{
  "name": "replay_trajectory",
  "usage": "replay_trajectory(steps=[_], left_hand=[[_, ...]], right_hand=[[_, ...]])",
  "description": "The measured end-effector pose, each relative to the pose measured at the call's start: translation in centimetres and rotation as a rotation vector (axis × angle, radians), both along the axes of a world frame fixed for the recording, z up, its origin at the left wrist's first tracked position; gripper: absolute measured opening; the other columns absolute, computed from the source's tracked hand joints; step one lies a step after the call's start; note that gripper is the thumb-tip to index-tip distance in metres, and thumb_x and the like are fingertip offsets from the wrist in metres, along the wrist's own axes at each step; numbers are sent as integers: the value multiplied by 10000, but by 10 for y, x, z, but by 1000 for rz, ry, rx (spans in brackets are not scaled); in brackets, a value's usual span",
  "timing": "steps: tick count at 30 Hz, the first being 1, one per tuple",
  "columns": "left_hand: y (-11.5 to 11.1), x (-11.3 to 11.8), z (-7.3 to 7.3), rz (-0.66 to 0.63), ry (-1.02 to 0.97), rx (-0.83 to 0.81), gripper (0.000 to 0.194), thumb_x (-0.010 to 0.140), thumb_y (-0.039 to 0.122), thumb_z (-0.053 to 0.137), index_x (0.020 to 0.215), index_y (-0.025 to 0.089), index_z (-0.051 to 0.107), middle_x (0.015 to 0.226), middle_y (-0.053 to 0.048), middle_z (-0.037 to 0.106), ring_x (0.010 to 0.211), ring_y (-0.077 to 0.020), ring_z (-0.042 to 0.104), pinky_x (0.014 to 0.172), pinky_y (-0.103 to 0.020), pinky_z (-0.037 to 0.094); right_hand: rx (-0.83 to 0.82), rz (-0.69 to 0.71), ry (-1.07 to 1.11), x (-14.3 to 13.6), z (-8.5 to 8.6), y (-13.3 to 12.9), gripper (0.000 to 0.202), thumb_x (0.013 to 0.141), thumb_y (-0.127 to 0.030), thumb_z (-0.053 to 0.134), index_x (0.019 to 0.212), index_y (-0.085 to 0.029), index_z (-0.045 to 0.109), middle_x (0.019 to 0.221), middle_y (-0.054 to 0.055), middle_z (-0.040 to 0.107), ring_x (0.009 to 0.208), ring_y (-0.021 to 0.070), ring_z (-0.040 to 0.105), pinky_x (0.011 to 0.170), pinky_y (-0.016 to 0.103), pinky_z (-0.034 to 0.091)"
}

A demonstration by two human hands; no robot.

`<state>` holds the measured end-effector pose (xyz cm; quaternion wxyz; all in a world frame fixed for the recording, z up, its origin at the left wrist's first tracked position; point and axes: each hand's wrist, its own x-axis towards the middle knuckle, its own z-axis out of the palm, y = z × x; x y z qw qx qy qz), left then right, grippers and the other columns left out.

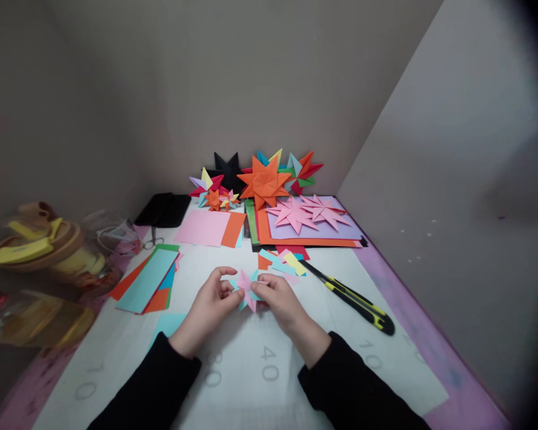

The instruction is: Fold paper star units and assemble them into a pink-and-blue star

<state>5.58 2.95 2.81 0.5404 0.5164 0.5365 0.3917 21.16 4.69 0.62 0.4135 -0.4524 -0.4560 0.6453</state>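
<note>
A small folded paper star in pink and light blue is held just above the white mat. My left hand grips its left side, the thumb on the paper and the index finger curved above it. On the right side, my right hand pinches the star between thumb and fingers. Cut paper scraps in yellow, light blue and orange lie just beyond my right hand. A black and yellow utility knife rests to the right.
Colored paper strips lie left. Behind are pink sheets, scissors, a black pouch, pink stars on stacked paper and a large orange star near the wall. Bottles and containers stand at the far left.
</note>
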Motion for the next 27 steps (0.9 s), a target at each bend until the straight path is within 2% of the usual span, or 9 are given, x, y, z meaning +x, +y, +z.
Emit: replay_trajectory(steps=[5, 11, 15, 18, 21, 27], left_hand=[[0, -2, 6, -25, 84, 26, 361, 742, 251, 596, 1056, 205, 424, 548, 110, 405, 486, -77, 388, 485, -187, 280], [1, -2, 3, 10, 20, 36, 363, 760, 275, 599, 1068, 215, 417, 626, 87, 451, 532, -81, 443, 518, -193, 320], [1, -2, 2, 28, -88, 39, 375, 791, 323, 587, 1101, 214, 406, 603, 91, 438, 548, -89, 466, 548, -200, 347], [1, -1, 3, 61, -156, 13, 407, 813, 387, 553, 1140, 203, 394, 648, 64, 503, 628, -112, 532, 623, -228, 402], [1, 1, 3, 76, -163, -3, 470, 774, 376, 608, 1151, 208, 383, 738, 38, 556, 683, -120, 565, 654, -237, 418], [-1, 5, -1, 117, -74, 38, 481, 727, 302, 649, 1131, 226, 401, 678, 75, 498, 556, -87, 506, 533, -191, 364]], right_hand=[[6, 55, -37, 4, 1, 1, 318, 669, -308, 629, 552, -191, 358, 521, -80, 295, 466, 58, 277, 452, 204, 218], [-5, 78, -102, 3, 1, -1, 260, 669, -298, 617, 558, -181, 412, 496, -75, 340, 458, 61, 280, 441, 211, 205], [-10, 0, -116, 2, -1, -1, 244, 662, -294, 617, 575, -183, 417, 504, -76, 349, 459, 60, 281, 438, 209, 208], [-8, -54, -111, 2, -4, 0, 228, 663, -300, 610, 589, -181, 430, 507, -78, 346, 457, 60, 266, 432, 209, 204], [11, -71, -129, 2, -6, 1, 226, 668, -310, 608, 600, -180, 435, 514, -78, 344, 465, 63, 266, 434, 208, 208], [89, -34, -205, -3, 2, -3, 223, 675, -292, 591, 565, -175, 436, 526, -67, 345, 504, 74, 293, 468, 209, 246]])
